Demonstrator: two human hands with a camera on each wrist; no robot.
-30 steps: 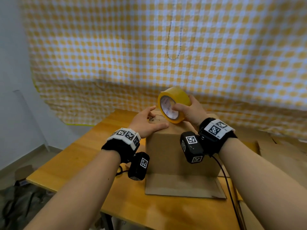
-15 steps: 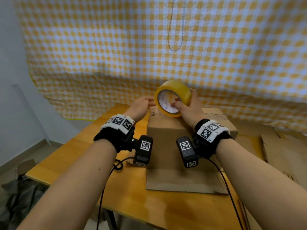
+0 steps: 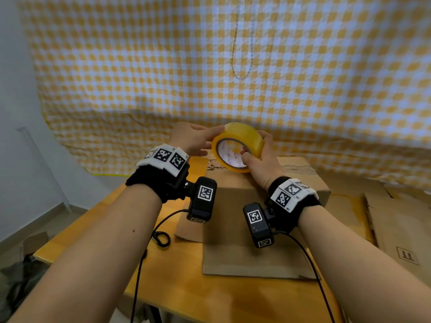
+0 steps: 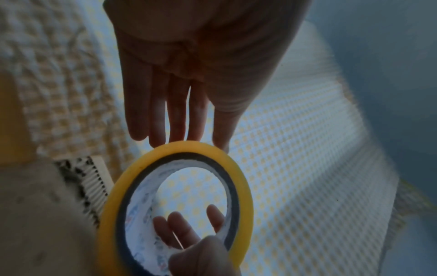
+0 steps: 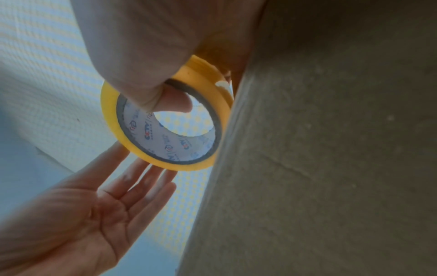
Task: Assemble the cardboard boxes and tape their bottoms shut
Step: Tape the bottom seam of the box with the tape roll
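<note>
**Tape roll held up over the box, both hands on it**

So the yellow tape roll (image 3: 238, 146) sits up in the air just above the far top edge of the cardboard box (image 3: 235, 206), which stands upright on the wooden table (image 3: 177, 292). The right hand (image 3: 261, 166) grips the roll: thumb hooked inside the core, the other fingers wrapped around the outside on the right. The left hand (image 3: 191, 141) is open, fingers straight and together, with the fingertips (image 4: 175, 134) touching the roll's outer rim on its left side. From the right wrist view you can see that flat left palm (image 5: 89, 214) right under the roll (image 5: 165, 119), and the box wall filling the right half of the picture.

Writing-wise: the white inner core of the roll has a repeating blue and red printed logo, but it's too blurry for me to read properly. Both wrists wear black bands with white square-code tags, and the little black cameras below them carry the same kind of tags. There's a flattened box (image 3: 405, 231) lying at the right of the table with a dark printed mark near its near edge. A yellow and white checked cloth (image 3: 210, 66) hangs behind everything.
</note>
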